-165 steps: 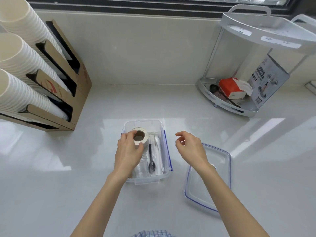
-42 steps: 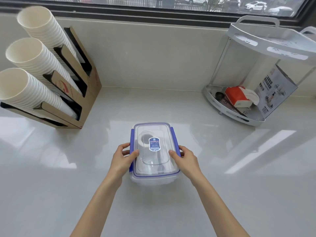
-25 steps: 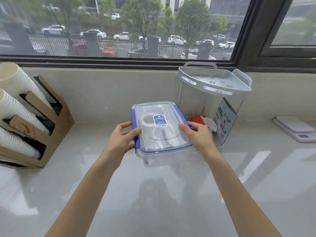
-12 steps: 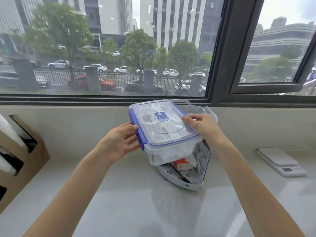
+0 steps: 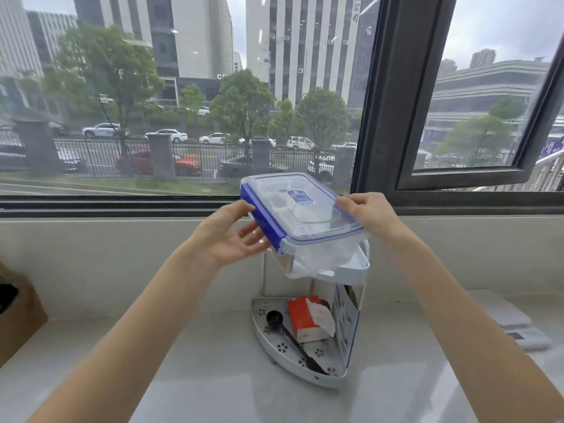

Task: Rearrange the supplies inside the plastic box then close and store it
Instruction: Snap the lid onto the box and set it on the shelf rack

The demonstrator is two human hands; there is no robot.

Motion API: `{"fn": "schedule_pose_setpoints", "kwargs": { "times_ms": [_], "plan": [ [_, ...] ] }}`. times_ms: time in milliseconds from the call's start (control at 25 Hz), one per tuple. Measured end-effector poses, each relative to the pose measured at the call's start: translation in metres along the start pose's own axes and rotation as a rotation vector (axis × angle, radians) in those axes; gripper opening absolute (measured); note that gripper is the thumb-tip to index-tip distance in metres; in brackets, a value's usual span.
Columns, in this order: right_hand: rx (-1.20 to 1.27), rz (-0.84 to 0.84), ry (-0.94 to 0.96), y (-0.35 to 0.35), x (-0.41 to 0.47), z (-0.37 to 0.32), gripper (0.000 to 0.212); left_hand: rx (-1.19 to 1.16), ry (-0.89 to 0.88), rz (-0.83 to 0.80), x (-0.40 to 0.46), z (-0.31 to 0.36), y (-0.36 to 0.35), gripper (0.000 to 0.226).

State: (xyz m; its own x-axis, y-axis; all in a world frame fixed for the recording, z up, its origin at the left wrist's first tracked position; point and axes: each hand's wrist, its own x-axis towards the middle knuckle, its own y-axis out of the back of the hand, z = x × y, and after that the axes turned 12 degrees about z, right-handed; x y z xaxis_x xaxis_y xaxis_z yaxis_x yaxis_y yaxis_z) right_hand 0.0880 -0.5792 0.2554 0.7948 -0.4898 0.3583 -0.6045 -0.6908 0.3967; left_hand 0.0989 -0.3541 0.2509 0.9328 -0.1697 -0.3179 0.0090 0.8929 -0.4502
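Observation:
The clear plastic box (image 5: 317, 254) has its lid (image 5: 300, 206) on, with blue clips along the sides and a blue label on top. It sits at the top tier (image 5: 355, 270) of the white corner rack, tilted a little toward me. My left hand (image 5: 227, 236) touches its left side with fingers spread and loose. My right hand (image 5: 370, 213) grips the lid's right edge. The supplies inside show only dimly through the plastic.
The rack's bottom tier (image 5: 274, 346) holds a black spoon (image 5: 290, 337), a red and white packet (image 5: 308, 320) and a printed card (image 5: 345, 319). A white scale (image 5: 512, 322) lies right on the counter, a brown cup holder (image 5: 18, 312) far left. The window is behind.
The lid went on the box on the counter. Both hands lifted the shut box up and right to the rack's top tier. My left hand has loosened its hold.

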Motion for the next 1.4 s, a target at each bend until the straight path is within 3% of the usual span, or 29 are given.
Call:
{"fn": "schedule_pose_setpoints", "kwargs": {
  "times_ms": [120,680,1160,1400],
  "plan": [
    [0.016,0.0,0.005,0.001,0.028,0.007,0.025,-0.024,0.028,-0.012,0.024,0.002,-0.015,0.002],
    [-0.031,-0.034,-0.046,-0.02,0.083,0.052,0.029,-0.138,0.046,-0.069,0.091,-0.02,-0.027,0.031],
    [-0.177,-0.038,0.025,-0.029,0.076,0.045,0.031,-0.048,0.076,-0.036,0.085,-0.033,-0.02,0.014],
    [-0.336,-0.098,0.055,-0.039,0.071,0.04,0.029,-0.061,0.095,-0.04,0.073,-0.033,-0.017,0.036]
  ]
}}
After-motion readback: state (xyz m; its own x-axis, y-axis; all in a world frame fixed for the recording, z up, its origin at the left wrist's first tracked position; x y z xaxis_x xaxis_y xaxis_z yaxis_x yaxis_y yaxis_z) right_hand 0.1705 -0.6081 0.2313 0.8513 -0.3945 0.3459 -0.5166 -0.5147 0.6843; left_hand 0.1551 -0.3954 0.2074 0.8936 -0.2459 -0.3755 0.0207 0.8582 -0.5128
